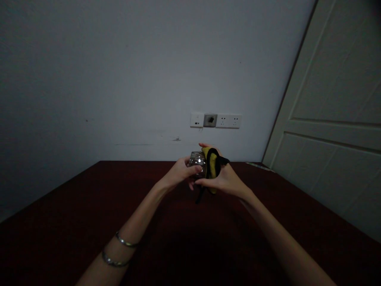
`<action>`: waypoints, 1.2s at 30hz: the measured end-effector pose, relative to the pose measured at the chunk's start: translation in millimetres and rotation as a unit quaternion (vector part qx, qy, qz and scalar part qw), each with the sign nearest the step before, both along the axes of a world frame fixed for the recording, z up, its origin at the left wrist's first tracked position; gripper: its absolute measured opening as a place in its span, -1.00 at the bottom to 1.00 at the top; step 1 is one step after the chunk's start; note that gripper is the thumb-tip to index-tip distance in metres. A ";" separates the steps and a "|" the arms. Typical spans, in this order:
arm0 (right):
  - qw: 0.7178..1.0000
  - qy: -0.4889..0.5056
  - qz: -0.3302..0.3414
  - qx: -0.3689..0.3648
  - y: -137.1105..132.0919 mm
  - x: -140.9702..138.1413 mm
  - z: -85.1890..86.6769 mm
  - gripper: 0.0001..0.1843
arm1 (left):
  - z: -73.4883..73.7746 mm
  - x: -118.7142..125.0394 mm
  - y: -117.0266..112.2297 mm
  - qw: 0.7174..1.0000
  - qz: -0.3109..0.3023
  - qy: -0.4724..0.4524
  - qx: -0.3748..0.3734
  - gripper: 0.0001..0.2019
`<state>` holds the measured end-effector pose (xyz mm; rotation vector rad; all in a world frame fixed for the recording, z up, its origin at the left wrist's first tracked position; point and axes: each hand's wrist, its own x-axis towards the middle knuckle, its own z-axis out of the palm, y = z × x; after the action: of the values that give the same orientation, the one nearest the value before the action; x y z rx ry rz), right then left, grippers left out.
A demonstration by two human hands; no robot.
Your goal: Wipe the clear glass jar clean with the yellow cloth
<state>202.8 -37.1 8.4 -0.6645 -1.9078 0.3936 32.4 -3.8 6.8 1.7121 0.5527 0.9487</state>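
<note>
A clear, shiny glass (197, 159) with a patterned surface is held above the table, tilted on its side. My left hand (185, 171) is wrapped round it, the thumb lying along its near side. Against the glass's right end sits a yellow cloth with black edging (212, 163), and a black strip hangs below it. My right hand (222, 178) grips this cloth, with the thumb on the near side and fingers on the far side. How far the cloth reaches into the glass is hidden.
The dark red table (143, 222) runs back to a pale wall (133, 79). Wall sockets (228, 121) are behind my hands. A panelled white door (333, 99) stands at the right, and a flat strip (260, 167) lies at the table's back right corner.
</note>
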 end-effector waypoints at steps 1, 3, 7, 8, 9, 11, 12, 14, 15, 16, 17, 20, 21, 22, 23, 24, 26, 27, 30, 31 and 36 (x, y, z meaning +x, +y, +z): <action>1.000 -0.001 -0.001 0.001 0.5 0.2 -0.3 0.02 | -0.1 -0.2 -0.4 1.000 -0.002 0.003 -0.003 -0.36; 1.000 -0.004 -0.004 0.003 1.3 1.3 -1.2 0.01 | -0.4 -2.5 -0.1 1.000 -0.017 0.015 -0.007 -0.35; 1.000 -0.005 -0.005 0.001 3.9 2.8 -4.6 -0.02 | 0.3 -13.5 3.9 0.995 -0.084 0.060 -0.003 -0.29; 1.000 -0.002 -0.002 -0.003 5.3 2.5 -5.9 -0.03 | 1.1 -16.2 4.8 0.993 -0.093 0.077 0.004 -0.26; 1.000 0.005 -0.002 -0.007 7.1 2.0 -7.4 -0.04 | 2.1 -18.3 5.3 0.991 -0.093 0.090 0.019 -0.21; 0.999 0.032 -0.007 -0.019 11.4 0.1 -10.1 -0.07 | 4.5 -20.3 5.2 0.990 -0.065 0.106 0.061 -0.05; 0.998 0.051 -0.012 -0.032 13.6 -1.1 -11.2 -0.07 | 5.5 -20.2 4.7 0.989 -0.040 0.111 0.085 0.06; 0.993 0.092 -0.024 -0.067 17.3 -4.0 -12.3 -0.08 | 6.4 -18.4 3.4 0.985 0.013 0.120 0.125 0.23; 0.990 0.108 -0.031 -0.084 18.5 -5.5 -12.3 -0.09 | 6.2 -17.0 3.1 0.982 0.033 0.125 0.139 0.27; 0.987 0.120 -0.037 -0.098 19.4 -6.9 -12.0 -0.11 | 5.5 -15.5 3.0 0.979 0.045 0.129 0.148 0.28; 0.985 0.128 -0.042 -0.108 19.9 -8.2 -11.5 -0.14 | 4.4 -14.0 3.2 0.978 0.052 0.130 0.155 0.26; 0.982 0.135 -0.043 -0.128 20.4 -10.2 -9.7 -0.21 | 0.2 -9.9 4.7 0.978 0.061 0.112 0.165 0.10; 0.982 0.131 -0.040 -0.129 20.4 -10.2 -9.3 -0.23 | -1.0 -8.9 5.1 0.979 0.064 0.101 0.167 0.04; 0.983 0.125 -0.037 -0.126 20.6 -9.8 -9.2 -0.25 | -2.0 -8.1 5.3 0.979 0.067 0.089 0.169 -0.01; 0.985 0.116 -0.034 -0.120 20.8 -9.3 -9.4 -0.27 | -2.8 -7.6 5.3 0.980 0.071 0.081 0.170 -0.06; 0.988 0.107 -0.032 -0.111 21.1 -8.7 -9.8 -0.29 | -3.3 -7.2 5.0 0.979 0.075 0.078 0.171 -0.09; 0.991 0.092 -0.034 -0.097 22.0 -8.4 -11.5 -0.32 | -4.1 -6.5 4.2 0.975 0.091 0.090 0.181 -0.12; 0.991 0.089 -0.042 -0.092 22.4 -9.0 -12.6 -0.33 | -4.5 -6.1 3.8 0.972 0.103 0.100 0.188 -0.11; 0.990 0.099 -0.062 -0.084 22.7 -13.7 -16.2 -0.36 | -6.0 -4.6 2.8 0.964 0.132 0.115 0.202 -0.07; 0.989 0.107 -0.066 -0.078 22.3 -15.7 -17.2 -0.37 | -6.4 -4.1 2.7 0.962 0.135 0.116 0.205 -0.06; 0.992 0.059 -0.058 0.098 15.2 -18.6 -17.4 -0.50 | -7.9 -4.4 4.5 0.952 0.132 0.123 0.248 -0.17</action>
<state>184.2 -21.9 -9.0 -0.6047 -1.7599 0.1656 28.0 0.6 -1.1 2.2688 0.7684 1.1379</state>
